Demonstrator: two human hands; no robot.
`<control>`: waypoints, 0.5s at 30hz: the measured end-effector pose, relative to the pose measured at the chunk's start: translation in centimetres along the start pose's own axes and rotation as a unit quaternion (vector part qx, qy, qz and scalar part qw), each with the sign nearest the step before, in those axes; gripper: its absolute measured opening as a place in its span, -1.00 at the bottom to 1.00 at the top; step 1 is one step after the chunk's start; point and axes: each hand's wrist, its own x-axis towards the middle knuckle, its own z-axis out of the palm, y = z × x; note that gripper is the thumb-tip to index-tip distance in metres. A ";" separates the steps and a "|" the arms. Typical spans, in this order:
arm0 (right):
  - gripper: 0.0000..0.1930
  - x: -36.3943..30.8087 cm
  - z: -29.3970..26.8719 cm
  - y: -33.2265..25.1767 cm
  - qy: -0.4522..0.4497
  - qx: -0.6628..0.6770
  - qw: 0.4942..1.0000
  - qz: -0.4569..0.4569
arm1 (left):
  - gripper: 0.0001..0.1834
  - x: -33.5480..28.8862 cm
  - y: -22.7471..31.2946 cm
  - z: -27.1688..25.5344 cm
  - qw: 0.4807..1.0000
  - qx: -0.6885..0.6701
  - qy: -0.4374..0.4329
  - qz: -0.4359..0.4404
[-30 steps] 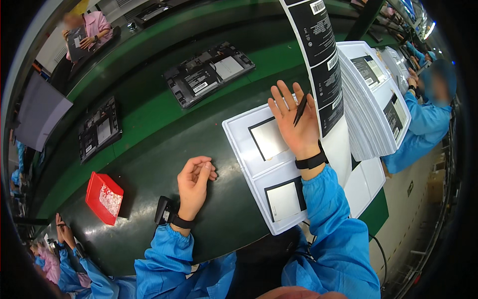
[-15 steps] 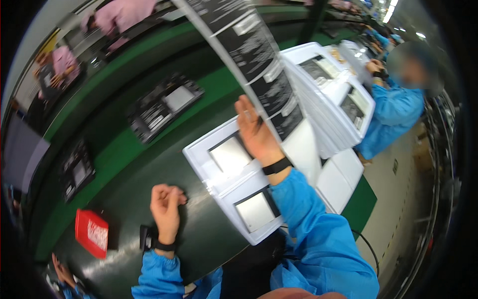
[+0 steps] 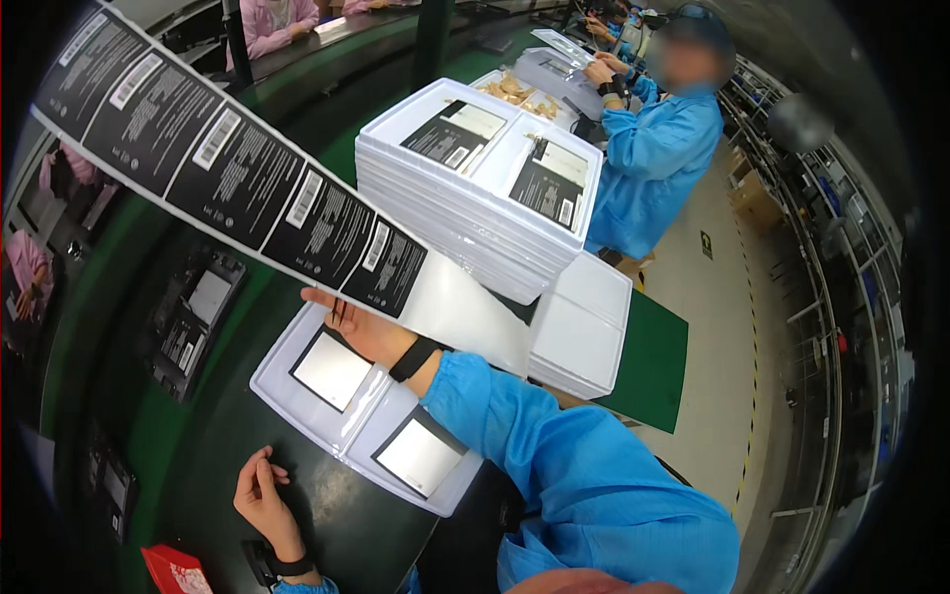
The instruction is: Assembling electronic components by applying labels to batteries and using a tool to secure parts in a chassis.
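A long strip of black printed labels on white backing (image 3: 247, 188) runs from the upper left toward the middle. My right hand (image 3: 371, 335) is under its lower edge, fingers stretched out toward it; part of the hand is hidden, and whether it touches the strip is unclear. Below that hand lies a white plastic tray (image 3: 348, 436) with two compartments. One flat pack (image 3: 332, 371), silver with a black border, sits in the far compartment, another (image 3: 421, 457) in the near one. My left hand (image 3: 267, 505) rests by the dark tabletop, fingers loosely curled, with nothing visible in them.
A tall stack of white trays (image 3: 465, 213) holding black-and-silver packs stands beyond the strip. Closed white trays (image 3: 584, 327) are stacked to its right. Dark device frames (image 3: 198, 317) lie on the green line at left. A red box (image 3: 176, 569) is near. A co-worker (image 3: 658, 148) stands at right.
My view has turned to the right, so the tray and hands appear farther left. More of the label strip shows. My right hand now reaches leftward under the strip's edge; the left stays curled.
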 end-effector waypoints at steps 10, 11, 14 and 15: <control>-0.69 -0.6 -1.2 0.9 0.043 -0.011 0.999 0.008 | -0.76 -0.5 -0.8 0.1 0.999 -0.035 0.004 -0.019; -0.69 -0.6 -1.2 0.6 0.045 -0.010 0.999 0.008 | -0.77 -0.3 -0.5 0.3 0.999 -0.032 -0.012 -0.004; -0.64 -0.7 -0.8 0.0 0.032 0.008 0.999 0.019 | -0.77 -0.5 -0.3 0.6 0.999 -0.021 -0.021 -0.009; -0.78 -0.9 0.1 -0.2 0.050 0.033 0.997 0.039 | -0.77 -0.4 -0.2 0.7 1.000 -0.019 -0.021 -0.009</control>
